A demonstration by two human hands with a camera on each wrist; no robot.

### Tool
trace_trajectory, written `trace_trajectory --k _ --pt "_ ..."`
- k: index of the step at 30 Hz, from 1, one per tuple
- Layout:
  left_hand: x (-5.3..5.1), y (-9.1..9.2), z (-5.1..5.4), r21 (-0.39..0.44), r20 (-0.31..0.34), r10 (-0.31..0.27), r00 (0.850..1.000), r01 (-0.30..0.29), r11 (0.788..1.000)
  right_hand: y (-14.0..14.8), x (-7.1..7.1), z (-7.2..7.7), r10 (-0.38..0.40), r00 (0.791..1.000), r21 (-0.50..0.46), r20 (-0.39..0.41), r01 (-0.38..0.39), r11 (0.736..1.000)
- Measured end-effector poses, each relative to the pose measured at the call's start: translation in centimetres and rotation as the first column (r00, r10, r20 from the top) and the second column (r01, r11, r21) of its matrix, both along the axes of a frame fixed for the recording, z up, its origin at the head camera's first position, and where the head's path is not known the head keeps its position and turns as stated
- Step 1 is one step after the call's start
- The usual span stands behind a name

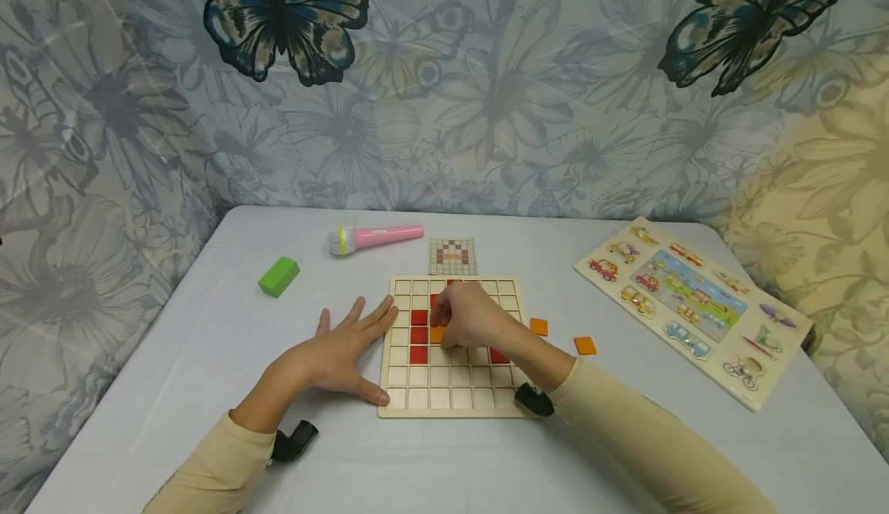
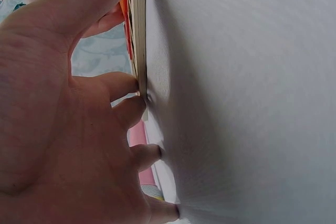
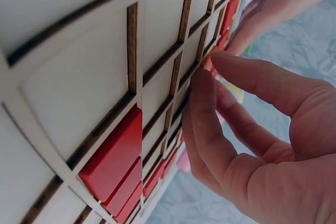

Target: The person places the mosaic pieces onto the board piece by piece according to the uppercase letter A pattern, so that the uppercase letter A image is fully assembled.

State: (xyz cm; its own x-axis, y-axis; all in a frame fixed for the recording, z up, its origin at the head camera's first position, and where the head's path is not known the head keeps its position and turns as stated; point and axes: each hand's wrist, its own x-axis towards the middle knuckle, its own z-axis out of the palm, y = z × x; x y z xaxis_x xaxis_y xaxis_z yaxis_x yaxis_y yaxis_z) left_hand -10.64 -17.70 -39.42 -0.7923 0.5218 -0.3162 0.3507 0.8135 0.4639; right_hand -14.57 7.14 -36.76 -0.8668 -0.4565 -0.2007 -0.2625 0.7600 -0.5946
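Note:
A wooden grid board (image 1: 417,400) lies on the white table, with red square tiles (image 1: 419,336) set in several of its cells. My right hand (image 1: 472,315) reaches over the board, thumb and fingers pinching an orange tile (image 3: 208,63) at a cell beside the left red column. In the right wrist view the fingertips partly cover that tile. My left hand (image 1: 343,352) is spread flat at the board's left side, its thumb and a fingertip touching the edge. The left wrist view shows the fingers (image 2: 123,85) stretched along the board's side.
Two loose orange tiles (image 1: 539,327) lie right of the board. Behind it is a small pattern card (image 1: 452,256) and a pink toy microphone (image 1: 382,236). A green block (image 1: 278,277) sits at the left. A vehicle picture puzzle board (image 1: 694,298) lies at the right.

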Motion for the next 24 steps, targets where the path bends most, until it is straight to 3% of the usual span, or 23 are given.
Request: trace_trajectory --k 12,24 --pt "0.1 0.0 -0.1 -0.003 -0.006 0.001 1.0 -0.001 1.0 2.1 0.6 0.7 0.025 0.999 -0.084 0.036 -0.022 0.996" --pt "0.0 0.1 -0.1 -0.005 -0.011 0.002 1.0 -0.002 1.0 6.1 0.8 1.5 -0.066 0.997 -0.126 0.037 0.07 0.99"
